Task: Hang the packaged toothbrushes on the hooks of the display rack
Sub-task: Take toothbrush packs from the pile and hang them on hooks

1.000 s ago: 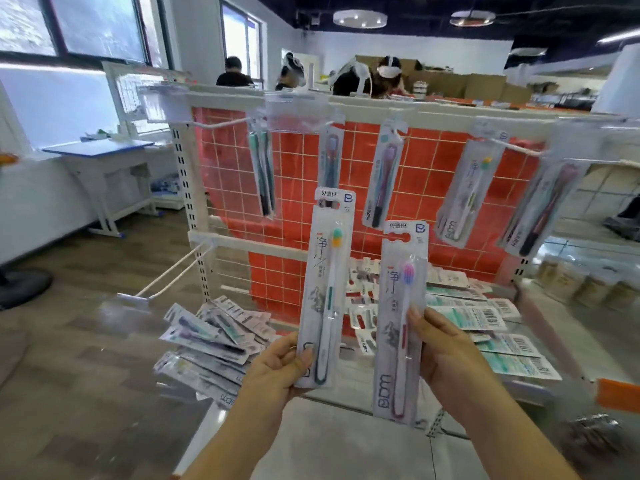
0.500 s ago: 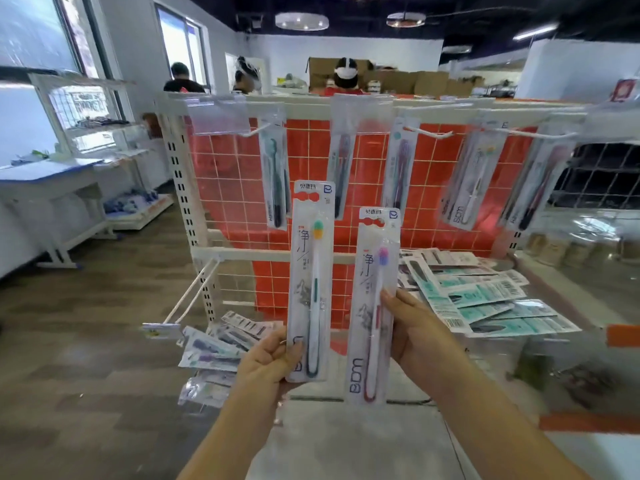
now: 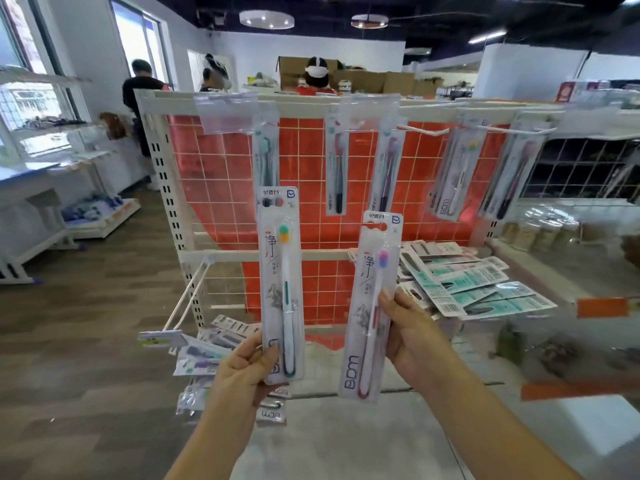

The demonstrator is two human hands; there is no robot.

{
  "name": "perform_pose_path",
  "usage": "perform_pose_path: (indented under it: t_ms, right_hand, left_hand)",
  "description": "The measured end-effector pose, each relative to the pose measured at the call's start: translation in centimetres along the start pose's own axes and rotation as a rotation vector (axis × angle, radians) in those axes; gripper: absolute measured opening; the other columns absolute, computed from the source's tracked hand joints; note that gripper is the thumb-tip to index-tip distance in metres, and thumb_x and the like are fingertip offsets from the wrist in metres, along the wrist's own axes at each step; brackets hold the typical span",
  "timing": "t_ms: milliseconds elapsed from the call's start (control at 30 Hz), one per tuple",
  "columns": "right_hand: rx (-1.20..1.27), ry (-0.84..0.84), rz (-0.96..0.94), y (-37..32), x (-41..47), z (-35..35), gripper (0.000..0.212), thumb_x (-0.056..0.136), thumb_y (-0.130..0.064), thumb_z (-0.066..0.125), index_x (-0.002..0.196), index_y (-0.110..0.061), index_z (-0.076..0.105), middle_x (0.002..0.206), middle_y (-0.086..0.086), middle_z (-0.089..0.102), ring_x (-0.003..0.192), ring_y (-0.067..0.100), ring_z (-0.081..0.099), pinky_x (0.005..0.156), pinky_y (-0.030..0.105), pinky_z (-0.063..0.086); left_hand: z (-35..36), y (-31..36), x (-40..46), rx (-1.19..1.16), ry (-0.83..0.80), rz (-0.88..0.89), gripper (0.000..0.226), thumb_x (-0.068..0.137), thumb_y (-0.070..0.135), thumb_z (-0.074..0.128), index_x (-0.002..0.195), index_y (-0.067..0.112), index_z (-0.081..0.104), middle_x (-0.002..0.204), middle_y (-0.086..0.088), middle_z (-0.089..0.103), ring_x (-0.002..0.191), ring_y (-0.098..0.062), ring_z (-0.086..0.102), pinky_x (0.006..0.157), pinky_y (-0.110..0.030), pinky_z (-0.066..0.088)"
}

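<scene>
Above both your hands, display rack hooks carry packs. Left hand pinches green-brush pack at its base; right hand grips pink-brush pack mid-edge. Probably light, flexible cards: hold nearer hang-holes.

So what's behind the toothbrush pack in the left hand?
Behind the green-brush pack held by the left hand you see the rack's red tiled panel and a hanging pack, whose lower end it covers. More packs lie below.
</scene>
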State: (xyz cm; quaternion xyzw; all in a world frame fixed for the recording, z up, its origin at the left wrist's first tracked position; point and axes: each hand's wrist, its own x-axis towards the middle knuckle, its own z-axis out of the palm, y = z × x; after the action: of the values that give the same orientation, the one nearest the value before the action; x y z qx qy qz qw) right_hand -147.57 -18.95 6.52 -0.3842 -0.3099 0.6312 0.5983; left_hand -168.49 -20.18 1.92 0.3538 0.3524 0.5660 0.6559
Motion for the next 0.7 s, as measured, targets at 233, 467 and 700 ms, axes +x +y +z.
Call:
perform_pose_path:
  t_ms: [233, 467, 700]
  right_hand:
    - [0.000, 0.008, -0.004, 0.2, -1.3, -0.8, 0.031, 0.072, -0.022, 0.060, 0.101, -0.012, 0.067, 0.093, 0.008, 0.073, 0.081, 0.022, 0.069, 0.084, 0.044, 0.055]
    - [0.006, -0.041, -0.048, -0.9, -3.6, -3.2, 0.021, 0.084, -0.020, 0.054, 0.100, -0.015, 0.066, 0.090, 0.005, 0.074, 0.075, 0.017, 0.071, 0.071, 0.035, 0.060]
    - [-0.011, -0.064, -0.025, -2.9, -7.6, -7.4, 0.029, 0.079, -0.023, 0.056, 0.106, -0.015, 0.065, 0.093, 0.006, 0.074, 0.079, 0.018, 0.071, 0.068, 0.033, 0.060]
  left_hand:
    - [0.5, -0.9, -0.7, -0.012, 0.001, -0.035, 0.076, 0.003, 0.036, 0.094, 0.075, 0.018, 0.078, 0.083, -0.011, 0.074, 0.066, -0.020, 0.071, 0.051, -0.027, 0.057]
    - [3.0, -2.3, -2.8, 0.058, 0.038, -0.038, 0.034, 0.065, 0.010, 0.064, 0.099, 0.009, 0.068, 0.090, -0.014, 0.073, 0.072, -0.023, 0.071, 0.060, -0.033, 0.060]
    - [8.1, -3.9, -6.5, 0.049, 0.011, -0.007, 0.028, 0.065, 0.007, 0.060, 0.092, 0.011, 0.067, 0.079, -0.008, 0.074, 0.067, -0.018, 0.071, 0.057, -0.029, 0.059]
